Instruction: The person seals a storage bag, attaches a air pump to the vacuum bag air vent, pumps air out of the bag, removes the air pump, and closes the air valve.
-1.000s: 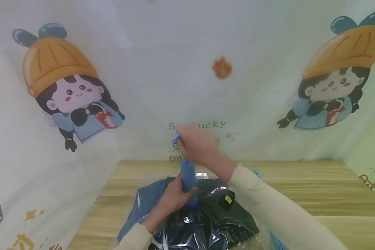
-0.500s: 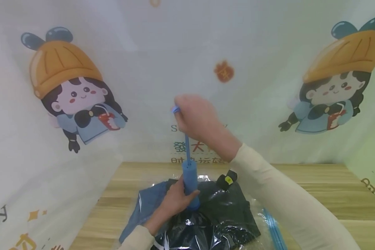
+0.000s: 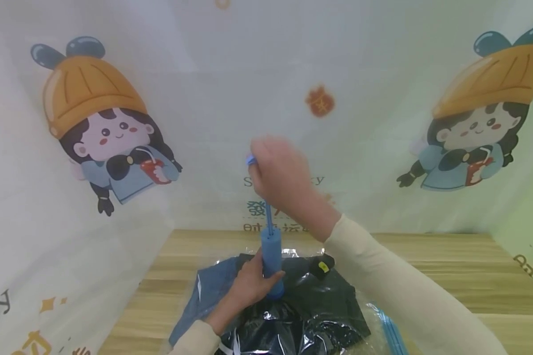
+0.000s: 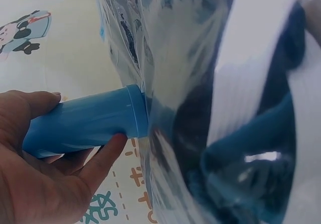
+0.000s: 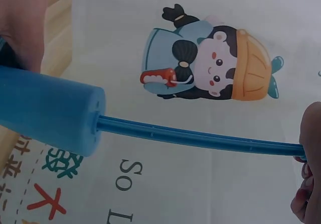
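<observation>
Blue pump (image 3: 272, 249): left grip (image 3: 247, 282) clasps its barrel (image 4: 93, 121), right grip (image 3: 279, 170) its handle (image 3: 250, 160) above; plastic bag (image 3: 273, 328) lies below both.

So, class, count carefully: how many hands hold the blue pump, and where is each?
2. The left hand holds the barrel, low down; the right hand grips the handle above it. No third hand shows in the head view.

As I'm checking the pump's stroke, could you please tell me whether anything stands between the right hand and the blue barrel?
Nothing visible does; only the rod runs from the right hand to the blue barrel, which the left hand grips lower down.
</observation>
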{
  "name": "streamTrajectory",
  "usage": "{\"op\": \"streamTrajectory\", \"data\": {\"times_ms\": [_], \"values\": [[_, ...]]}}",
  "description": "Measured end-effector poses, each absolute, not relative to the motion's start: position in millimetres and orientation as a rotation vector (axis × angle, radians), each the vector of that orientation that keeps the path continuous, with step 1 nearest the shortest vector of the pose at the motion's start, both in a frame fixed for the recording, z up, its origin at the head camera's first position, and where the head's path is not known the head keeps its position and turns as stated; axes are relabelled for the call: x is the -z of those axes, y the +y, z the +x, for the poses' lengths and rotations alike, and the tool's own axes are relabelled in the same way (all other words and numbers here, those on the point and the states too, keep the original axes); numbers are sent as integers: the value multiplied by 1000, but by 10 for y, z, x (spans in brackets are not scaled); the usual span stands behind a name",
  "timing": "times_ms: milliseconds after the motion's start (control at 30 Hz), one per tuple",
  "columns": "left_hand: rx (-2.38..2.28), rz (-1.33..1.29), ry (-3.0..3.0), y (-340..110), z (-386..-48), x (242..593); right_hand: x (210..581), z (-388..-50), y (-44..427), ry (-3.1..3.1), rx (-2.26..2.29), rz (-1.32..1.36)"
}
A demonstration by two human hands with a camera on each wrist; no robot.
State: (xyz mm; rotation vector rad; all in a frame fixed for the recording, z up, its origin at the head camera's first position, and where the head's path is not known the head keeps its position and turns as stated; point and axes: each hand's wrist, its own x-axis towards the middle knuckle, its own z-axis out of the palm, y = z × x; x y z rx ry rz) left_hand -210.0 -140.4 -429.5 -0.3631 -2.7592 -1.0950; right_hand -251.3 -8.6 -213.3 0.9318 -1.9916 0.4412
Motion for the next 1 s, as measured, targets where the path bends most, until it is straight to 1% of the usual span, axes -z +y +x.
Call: {"op": "streamTrajectory", "data": {"times_ms": [200, 467, 633, 833, 1000], "values": [[1107, -344, -2765, -1407, -2097, 4305, 2403, -2553, -71, -1976, -436, 965], [1130, -358, -2755, -1419, -2098, 4305, 2940, -2535, -86, -2138, -360, 932], [1137, -382, -2753, -1426, -2107, 4319, 3203, -2527, -76, -2161, -349, 964], [1106, -380, -2756, -1433, -2094, 4311, 3377, -2528, -60, -2154, -344, 1007], [1087, -374, -2773, -1431, -2094, 4315, 3413, -2539, -41, -2156, -361, 1046]]}}
